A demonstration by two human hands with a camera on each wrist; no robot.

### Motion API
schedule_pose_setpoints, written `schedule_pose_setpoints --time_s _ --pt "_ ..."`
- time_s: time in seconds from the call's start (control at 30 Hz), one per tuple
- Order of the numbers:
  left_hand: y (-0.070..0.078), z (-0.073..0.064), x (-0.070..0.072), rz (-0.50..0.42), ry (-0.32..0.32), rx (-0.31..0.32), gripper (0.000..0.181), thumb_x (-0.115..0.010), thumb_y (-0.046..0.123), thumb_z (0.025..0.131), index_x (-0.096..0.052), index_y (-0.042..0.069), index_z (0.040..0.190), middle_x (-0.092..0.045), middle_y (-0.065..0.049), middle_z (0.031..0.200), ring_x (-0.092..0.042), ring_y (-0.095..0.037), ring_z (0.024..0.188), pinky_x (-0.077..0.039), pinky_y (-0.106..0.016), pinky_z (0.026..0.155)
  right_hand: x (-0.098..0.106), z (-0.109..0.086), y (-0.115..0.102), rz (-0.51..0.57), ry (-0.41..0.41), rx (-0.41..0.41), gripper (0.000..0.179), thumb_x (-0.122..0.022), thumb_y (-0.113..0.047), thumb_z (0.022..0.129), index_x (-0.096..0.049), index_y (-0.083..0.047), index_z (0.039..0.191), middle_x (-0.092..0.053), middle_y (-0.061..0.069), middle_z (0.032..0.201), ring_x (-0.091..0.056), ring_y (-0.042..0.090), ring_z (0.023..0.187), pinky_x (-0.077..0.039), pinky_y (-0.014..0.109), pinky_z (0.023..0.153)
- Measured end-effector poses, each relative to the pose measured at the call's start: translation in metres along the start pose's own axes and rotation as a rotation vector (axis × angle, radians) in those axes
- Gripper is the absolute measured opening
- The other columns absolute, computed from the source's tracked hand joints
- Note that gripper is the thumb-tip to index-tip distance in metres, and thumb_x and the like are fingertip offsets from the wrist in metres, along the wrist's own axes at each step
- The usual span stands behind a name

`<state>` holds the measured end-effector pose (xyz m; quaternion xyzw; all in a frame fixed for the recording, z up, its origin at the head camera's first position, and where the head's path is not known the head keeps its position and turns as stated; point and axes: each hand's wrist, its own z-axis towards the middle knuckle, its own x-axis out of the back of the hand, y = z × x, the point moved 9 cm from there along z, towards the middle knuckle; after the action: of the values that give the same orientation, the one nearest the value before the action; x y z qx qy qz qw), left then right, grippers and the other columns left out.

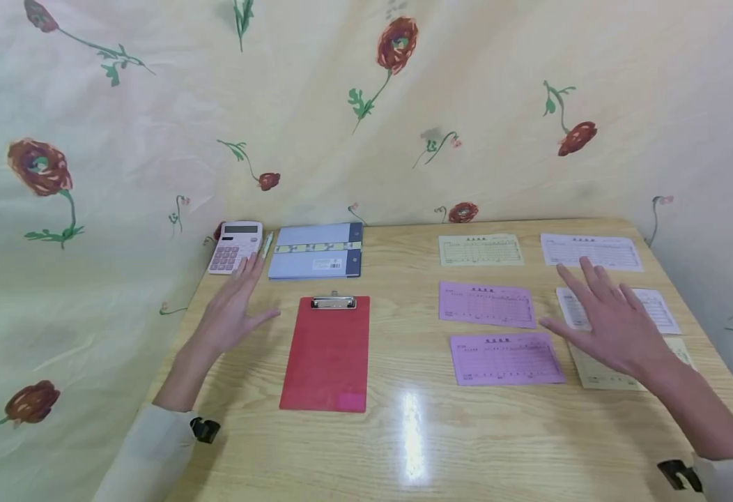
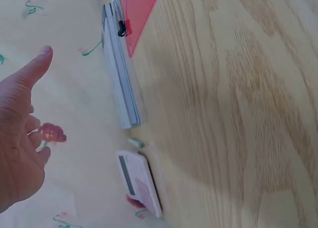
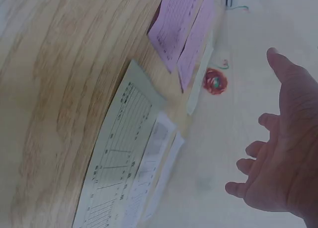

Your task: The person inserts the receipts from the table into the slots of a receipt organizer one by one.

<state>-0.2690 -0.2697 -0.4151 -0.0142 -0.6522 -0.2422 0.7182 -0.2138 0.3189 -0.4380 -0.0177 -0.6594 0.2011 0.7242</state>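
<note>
My left hand (image 1: pixel 231 310) is held over the table's left side, fingers straight and thumb spread, holding nothing. Its fingertips overlap the pink-and-white calculator (image 1: pixel 236 248) in the head view. A red clipboard (image 1: pixel 325 355) with a metal clip lies to its right. My right hand (image 1: pixel 614 324), fingers spread and holding nothing, hovers above the printed slips at the right. Beneath it in the head view are a white slip (image 1: pixel 658 310) and a pale yellow slip (image 1: pixel 605 369), both partly hidden. Two purple slips (image 1: pixel 487 305) lie left of this hand, one in front of the other.
A blue notebook (image 1: pixel 316 261) with a patterned band lies at the back left, with a pen (image 1: pixel 267 245) between it and the calculator. Farther back right are a pale green slip (image 1: pixel 481 249) and another white slip (image 1: pixel 592 252). Flowered cloth (image 1: pixel 316 104) hangs behind the wooden table (image 1: pixel 404 446).
</note>
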Motion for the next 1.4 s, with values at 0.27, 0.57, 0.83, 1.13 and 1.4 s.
schedule_pose_setpoints --time_s 0.27,0.57,0.83,1.13,1.4 --pt "0.009 0.02 -0.018 -0.139 0.076 -0.082 0.104 -0.084 0.025 0.095 -0.015 0.012 0.171 -0.014 -0.008 0.177 -0.02 -0.034 0.16 -0.031 -0.057 0.123 0.0 0.01 0.056 0.061 0.012 -0.136 0.104 -0.069 -0.051 0.1 -0.008 -0.002 0.169 0.0 0.037 0.17 -0.013 0.067 0.149 -0.022 0.087 0.102" --pt "0.027 0.03 -0.037 -0.185 0.206 -0.273 0.08 -0.085 0.012 0.093 -0.044 0.005 0.161 -0.044 -0.017 0.163 -0.046 -0.035 0.147 -0.048 -0.048 0.109 0.001 -0.012 0.114 0.233 0.005 -0.334 0.108 -0.066 -0.053 0.102 0.006 -0.007 0.169 0.004 0.034 0.171 -0.005 0.066 0.151 -0.018 0.088 0.104" --pt "0.035 0.038 -0.061 -0.277 0.171 -0.356 0.066 -0.085 0.004 0.09 -0.057 -0.001 0.15 -0.055 -0.022 0.151 -0.055 -0.037 0.139 -0.058 -0.041 0.098 0.008 -0.051 0.15 0.351 0.061 -0.474 0.104 -0.065 -0.045 0.105 0.004 0.0 0.168 0.0 0.039 0.169 -0.011 0.071 0.145 -0.022 0.088 0.101" --pt "0.038 0.046 -0.079 -0.29 0.074 -0.311 0.062 -0.083 0.009 0.093 -0.059 0.003 0.15 -0.058 -0.021 0.148 -0.077 -0.023 0.088 -0.062 -0.032 0.082 0.0 -0.079 0.173 0.394 0.107 -0.513 0.094 -0.063 -0.038 0.107 -0.003 0.003 0.168 -0.01 0.043 0.166 -0.023 0.075 0.136 -0.03 0.084 0.093" --pt "0.04 0.051 -0.088 -0.274 0.032 -0.295 0.058 -0.085 0.009 0.091 -0.065 0.007 0.145 -0.063 -0.012 0.146 -0.07 -0.018 0.081 -0.053 -0.025 0.067 -0.005 -0.083 0.183 0.376 0.107 -0.515 0.088 -0.063 -0.037 0.108 -0.011 0.005 0.166 -0.018 0.043 0.164 -0.033 0.07 0.127 -0.04 0.069 0.088"
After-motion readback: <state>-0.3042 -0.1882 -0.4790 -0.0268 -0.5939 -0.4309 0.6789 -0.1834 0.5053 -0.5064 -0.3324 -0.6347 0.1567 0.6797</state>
